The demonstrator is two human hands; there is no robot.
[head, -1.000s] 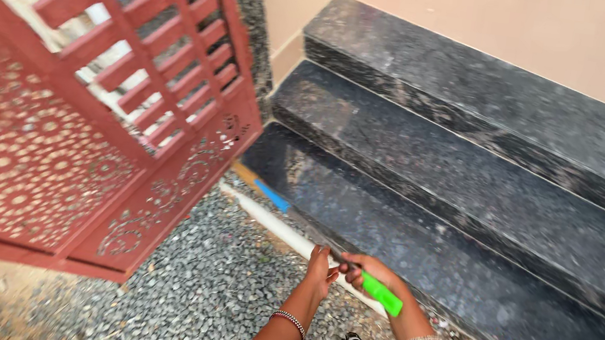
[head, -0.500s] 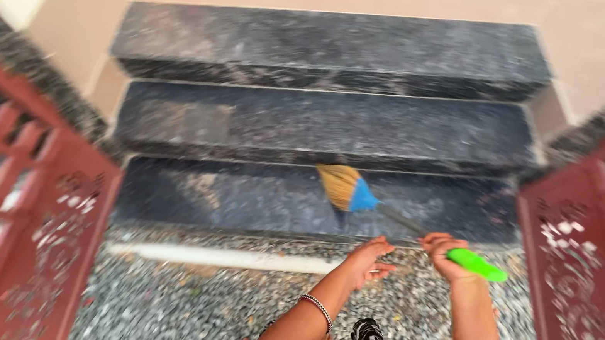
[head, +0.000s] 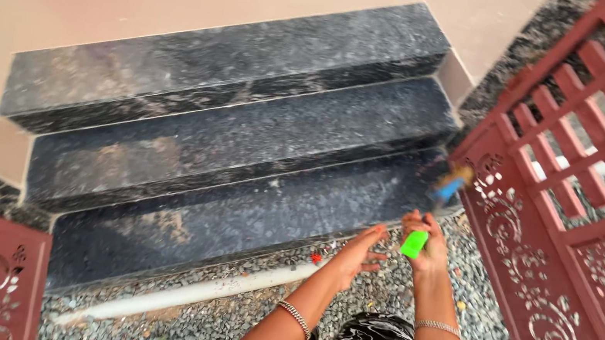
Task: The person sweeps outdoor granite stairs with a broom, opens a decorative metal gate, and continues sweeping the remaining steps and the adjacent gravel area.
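The right hand (head: 423,244) is wrapped tight around the green handle of a broom (head: 446,190) whose brush points away toward the red gate (head: 544,225), while the left hand (head: 360,252) stays open and empty just beside it, over the dark bottom step (head: 233,223).

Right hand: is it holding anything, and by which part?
The right hand grips a broom by its green handle end. The left hand is open and holds nothing.

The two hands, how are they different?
The right hand is closed around the broom's green handle; the left hand is open, fingers spread, holding nothing. The right hand sits nearer the red gate, the left hand over the gravel by the bottom step. Both wrists wear silver bracelets.
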